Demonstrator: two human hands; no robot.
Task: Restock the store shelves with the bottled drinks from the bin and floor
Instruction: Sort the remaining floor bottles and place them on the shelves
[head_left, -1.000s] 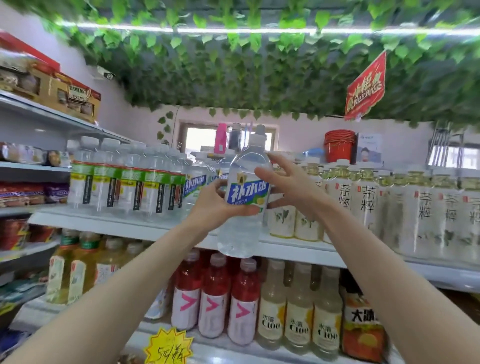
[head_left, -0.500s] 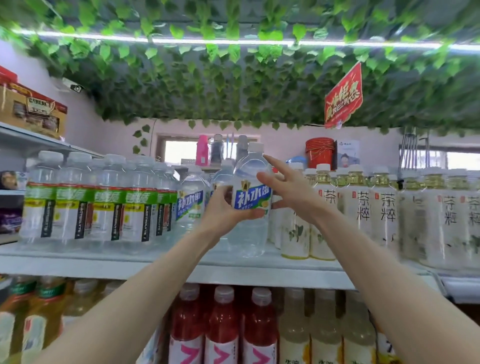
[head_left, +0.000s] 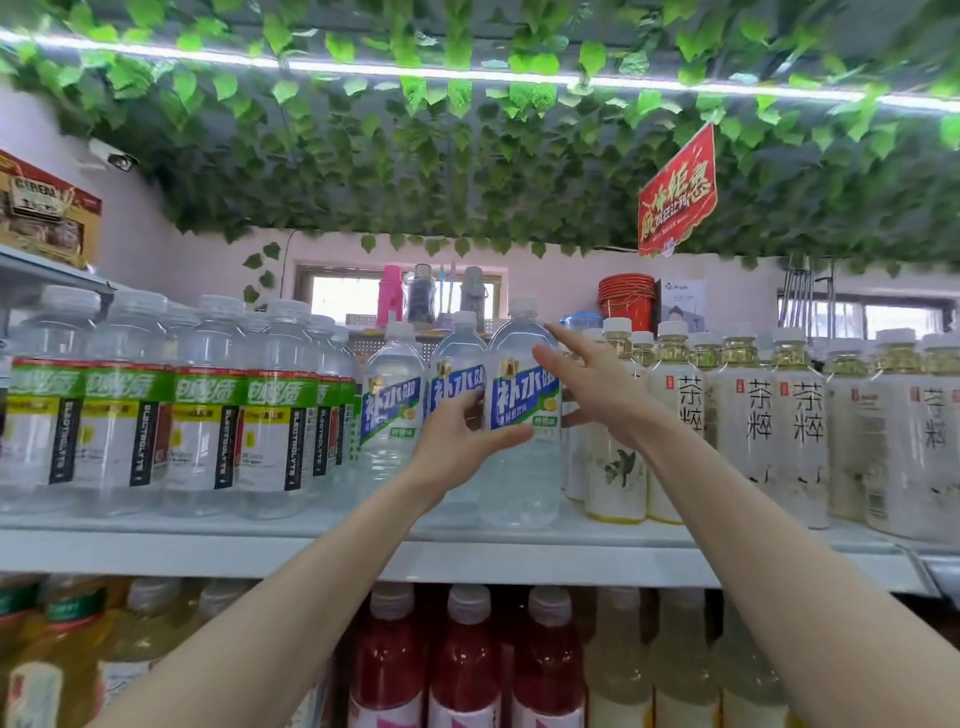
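The clear bottle stands upright on the white shelf, near its front edge. On its left are two bottles of the same kind and on its right the tea bottles. It is of transparent plastic with a rounded shoulder and a white cap. The liquid inside looks colourless, and a blue and white label goes around its middle.

The left hand grips it at the lower edge of the label. The thumb lies across the front, while the other fingers pass behind the bottle and are mostly hidden. The right hand is at the bottle's right side, fingers straight and spread apart, holding nothing. Its forefinger reaches the shoulder, but I cannot tell if it really touches.

Further left stands a row of green-label bottles, clear and ribbed. On the level below, the red drinks are cut off by the lower edge of the view, and the pale ones beside them are too blurred to read. Green leaves cover the ceiling, and a red sign hangs among them with its characters hard to make out
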